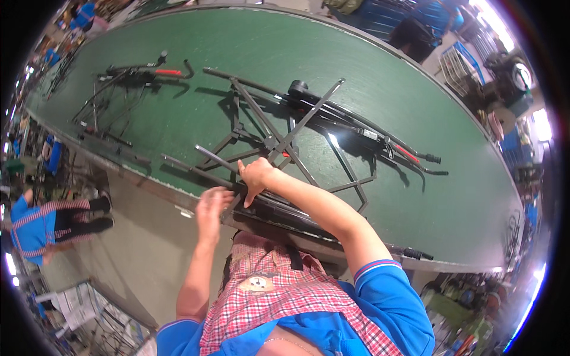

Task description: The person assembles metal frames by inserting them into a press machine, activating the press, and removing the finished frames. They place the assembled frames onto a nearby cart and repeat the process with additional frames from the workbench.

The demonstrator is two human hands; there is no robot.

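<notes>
A dark folding frame of metal tubes (259,114) lies on the green table, its crossed bars meeting near the middle. My right hand (256,176) is over its near side, index finger and thumb spread apart across the near tubes; its other fingers are partly hidden. My left hand (212,207) is by the near left corner at the table edge, fingers stretched toward the tubes and slightly blurred. Whether they touch the metal I cannot tell. On the frame's far side runs a long black tube with a red strip (407,153) and a black grip (432,158).
Another dark tube frame (95,107) with a red-marked handle lies at the table's left. Thin dark pieces (513,234) lie by the right edge. A person in blue (35,228) stands left of the table (415,95), another (430,24) beyond it. A wire basket (457,65) is at far right.
</notes>
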